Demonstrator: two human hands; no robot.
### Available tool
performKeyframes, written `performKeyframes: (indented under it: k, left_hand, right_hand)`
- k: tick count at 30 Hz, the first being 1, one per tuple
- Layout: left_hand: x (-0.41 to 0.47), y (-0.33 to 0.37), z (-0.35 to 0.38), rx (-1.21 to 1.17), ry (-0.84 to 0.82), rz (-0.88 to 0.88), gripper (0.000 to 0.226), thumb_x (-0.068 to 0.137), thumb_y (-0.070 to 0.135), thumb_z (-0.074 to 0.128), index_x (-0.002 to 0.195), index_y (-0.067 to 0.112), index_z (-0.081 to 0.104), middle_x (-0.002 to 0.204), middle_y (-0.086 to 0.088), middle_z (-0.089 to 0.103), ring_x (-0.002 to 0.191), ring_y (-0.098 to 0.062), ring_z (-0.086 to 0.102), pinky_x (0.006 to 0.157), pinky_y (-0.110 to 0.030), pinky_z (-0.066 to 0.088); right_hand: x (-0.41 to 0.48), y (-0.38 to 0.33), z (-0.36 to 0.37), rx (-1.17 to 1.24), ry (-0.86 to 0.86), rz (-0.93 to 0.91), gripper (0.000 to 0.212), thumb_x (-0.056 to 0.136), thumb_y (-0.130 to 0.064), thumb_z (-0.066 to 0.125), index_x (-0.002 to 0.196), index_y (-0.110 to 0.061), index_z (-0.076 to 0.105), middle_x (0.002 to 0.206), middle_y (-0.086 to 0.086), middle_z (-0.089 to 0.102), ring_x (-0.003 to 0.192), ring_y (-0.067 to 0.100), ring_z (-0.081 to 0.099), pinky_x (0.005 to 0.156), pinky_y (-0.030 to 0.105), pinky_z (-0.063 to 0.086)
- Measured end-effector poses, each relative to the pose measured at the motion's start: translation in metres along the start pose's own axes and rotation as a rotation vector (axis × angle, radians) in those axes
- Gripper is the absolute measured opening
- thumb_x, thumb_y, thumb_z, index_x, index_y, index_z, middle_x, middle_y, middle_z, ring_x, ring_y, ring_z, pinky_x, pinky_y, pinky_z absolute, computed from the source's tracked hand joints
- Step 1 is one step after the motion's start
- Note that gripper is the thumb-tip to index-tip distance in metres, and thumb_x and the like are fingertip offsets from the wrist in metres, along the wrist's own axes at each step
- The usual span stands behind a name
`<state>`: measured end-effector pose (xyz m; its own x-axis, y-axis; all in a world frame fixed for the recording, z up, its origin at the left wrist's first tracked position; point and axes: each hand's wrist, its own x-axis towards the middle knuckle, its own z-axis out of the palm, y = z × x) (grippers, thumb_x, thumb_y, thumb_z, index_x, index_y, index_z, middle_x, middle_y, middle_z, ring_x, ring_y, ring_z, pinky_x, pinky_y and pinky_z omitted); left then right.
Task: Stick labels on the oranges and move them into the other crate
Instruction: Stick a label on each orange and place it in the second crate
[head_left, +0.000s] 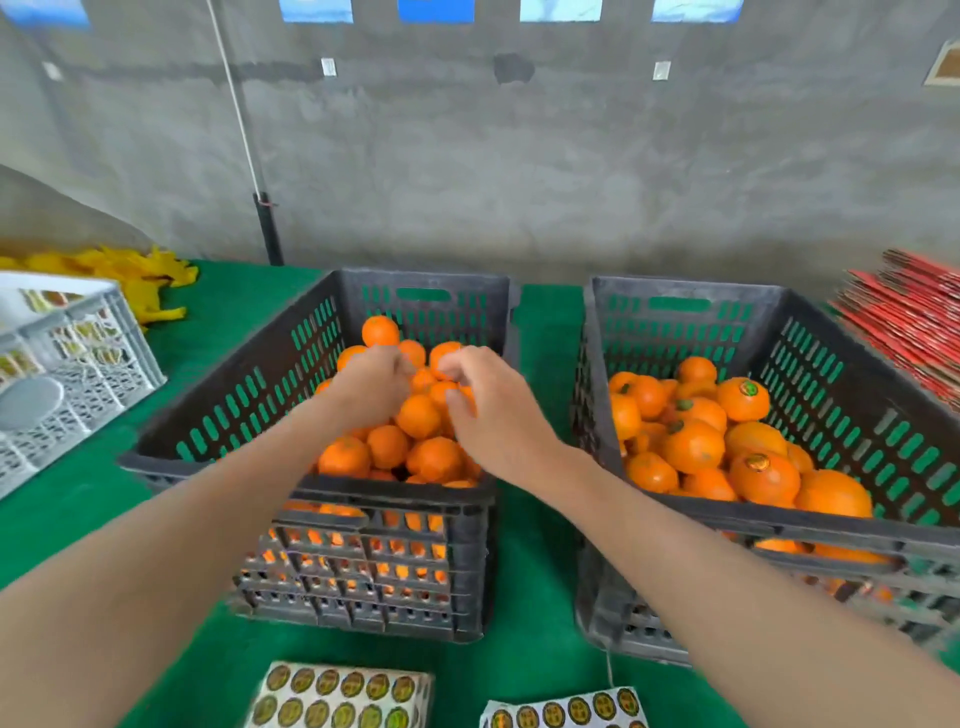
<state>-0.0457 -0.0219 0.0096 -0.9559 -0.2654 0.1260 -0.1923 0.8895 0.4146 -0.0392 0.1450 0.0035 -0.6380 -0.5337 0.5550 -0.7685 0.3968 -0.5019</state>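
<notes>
Two dark slatted crates stand side by side, apart, on the green tabletop (540, 571). The left crate (208, 410) holds a heap of oranges (387, 447) with no stickers showing. The right crate (841, 374) holds another pile of oranges (693, 447), some of them bearing a round label (748, 388).

Both hands reach over the left crate's heap, close together. The left hand (371, 382) lies knuckles-up with its fingers bent down among the top fruit. They are hidden, so I cannot tell whether they grip one. The right hand (493, 410) hovers just beside it with curled fingers (457, 366). Motion blur keeps me from telling whether they pinch anything.

At the near edge lie two sheets of round labels, one stack (340, 696) on the left and a looser sheet (566, 709) on the right. A white crate (78, 374) sits far left, and a stack of red flat packs (909, 322) far right.
</notes>
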Motion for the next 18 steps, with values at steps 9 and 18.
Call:
performKeyframes:
  k: [9, 18]
  left_hand:
    - [0.055, -0.076, 0.04, 0.724, -0.67, 0.07, 0.053, 0.086, 0.032, 0.066, 0.131, 0.009, 0.049, 0.121, -0.007, 0.057, 0.113, -0.026, 0.053, 0.088, -0.032, 0.043]
    - [0.067, -0.103, 0.083, 0.561, -0.827, -0.18, 0.061, 0.095, 0.01, 0.052, 0.147, 0.006, 0.021, 0.149, -0.01, 0.031, 0.137, -0.031, 0.031, 0.109, -0.04, 0.031]
  right_hand:
    - [0.011, 0.012, 0.035, -0.248, -0.449, 0.126, 0.038, 0.096, -0.016, 0.047, 0.132, -0.012, 0.039, 0.134, 0.011, 0.04, 0.122, 0.027, 0.038, 0.099, 0.037, 0.034]
    - [0.007, 0.01, 0.031, -0.156, -0.381, 0.184, 0.032, 0.096, -0.016, 0.047, 0.128, -0.015, 0.046, 0.13, 0.004, 0.047, 0.118, 0.022, 0.044, 0.095, 0.036, 0.039]
